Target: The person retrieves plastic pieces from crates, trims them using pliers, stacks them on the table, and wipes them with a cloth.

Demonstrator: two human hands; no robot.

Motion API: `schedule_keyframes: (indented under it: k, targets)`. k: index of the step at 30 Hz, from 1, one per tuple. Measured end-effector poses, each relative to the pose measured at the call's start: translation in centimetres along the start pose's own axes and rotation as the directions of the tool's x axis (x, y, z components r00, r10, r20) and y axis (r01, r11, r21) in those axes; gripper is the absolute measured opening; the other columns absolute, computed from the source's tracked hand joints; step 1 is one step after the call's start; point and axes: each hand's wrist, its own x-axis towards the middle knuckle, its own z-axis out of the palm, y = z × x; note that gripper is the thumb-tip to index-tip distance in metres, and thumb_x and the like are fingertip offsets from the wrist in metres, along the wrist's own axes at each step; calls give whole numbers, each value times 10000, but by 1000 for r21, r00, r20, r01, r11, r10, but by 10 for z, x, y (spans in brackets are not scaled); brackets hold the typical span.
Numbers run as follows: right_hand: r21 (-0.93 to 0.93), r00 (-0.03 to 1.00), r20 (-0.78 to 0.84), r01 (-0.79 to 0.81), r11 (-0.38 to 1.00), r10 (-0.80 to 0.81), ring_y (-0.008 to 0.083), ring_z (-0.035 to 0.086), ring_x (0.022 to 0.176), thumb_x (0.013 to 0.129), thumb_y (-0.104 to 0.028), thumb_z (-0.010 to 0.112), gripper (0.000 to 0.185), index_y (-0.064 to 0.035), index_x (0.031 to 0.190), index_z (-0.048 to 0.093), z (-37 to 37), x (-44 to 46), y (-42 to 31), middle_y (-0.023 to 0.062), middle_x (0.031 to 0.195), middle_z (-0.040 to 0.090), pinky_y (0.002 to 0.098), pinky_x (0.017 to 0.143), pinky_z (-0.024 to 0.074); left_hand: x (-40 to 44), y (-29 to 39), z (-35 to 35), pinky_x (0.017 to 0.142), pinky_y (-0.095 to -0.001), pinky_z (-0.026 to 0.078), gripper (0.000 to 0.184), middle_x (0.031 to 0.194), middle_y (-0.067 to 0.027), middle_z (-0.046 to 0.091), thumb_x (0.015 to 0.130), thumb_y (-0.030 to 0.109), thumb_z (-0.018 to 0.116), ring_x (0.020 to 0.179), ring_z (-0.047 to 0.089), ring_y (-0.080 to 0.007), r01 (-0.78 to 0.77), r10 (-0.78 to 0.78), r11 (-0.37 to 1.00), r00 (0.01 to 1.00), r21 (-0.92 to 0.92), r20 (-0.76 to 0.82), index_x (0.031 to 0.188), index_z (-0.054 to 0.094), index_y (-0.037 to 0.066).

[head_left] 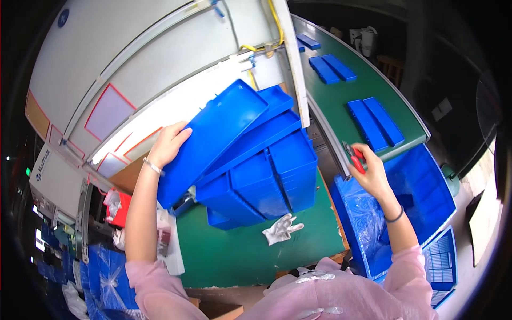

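Steady now: that tilted blue tray (221,130), up over the stacked bins (256,184), wants a firm grip on its edge and the cutter tips kept well clear. The left hand (169,144) pinches its edge, thumb on the face, other fingers partly hidden; the right hand (369,172) curls closed around red-handled cutters (356,161) beside the conveyor (368,82).

Your wide head view looks forward and down from close above the near edge of the green table (245,256).
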Motion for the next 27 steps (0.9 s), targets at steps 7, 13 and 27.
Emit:
schedule_keyframes:
  k: [7, 13, 27]
  targets:
    - [-163, 925, -40, -379, 911, 377, 291, 575, 838, 643, -66, 637, 391, -22, 1002, 487, -62, -97, 86, 155, 871, 569, 329, 736, 447, 104, -18, 31, 685, -244, 443, 267, 837, -46, 611, 819, 183, 524, 711, 543, -96, 293, -129, 880, 905, -375, 406, 997, 580, -8]
    - [-105, 849, -97, -528, 843, 520, 267, 581, 796, 634, -82, 644, 421, -28, 1021, 486, -74, -125, 147, 148, 848, 576, 320, 710, 445, 108, 0, 56, 757, -328, 437, 388, 956, -142, 554, 732, 231, 605, 859, 546, -233, -19, -1, 987, 993, 162, 119, 1039, 547, 2]
    - [-214, 779, -277, -620, 755, 562, 321, 461, 995, 642, -245, 658, 497, -30, 1036, 445, -80, 36, 420, 157, 1037, 494, 378, 849, 388, 64, 263, 417, 881, -300, 380, 542, 1170, -177, 451, 778, 174, 616, 1058, 462, -221, 595, -74, 356, 787, -721, 613, 1216, 367, -26]
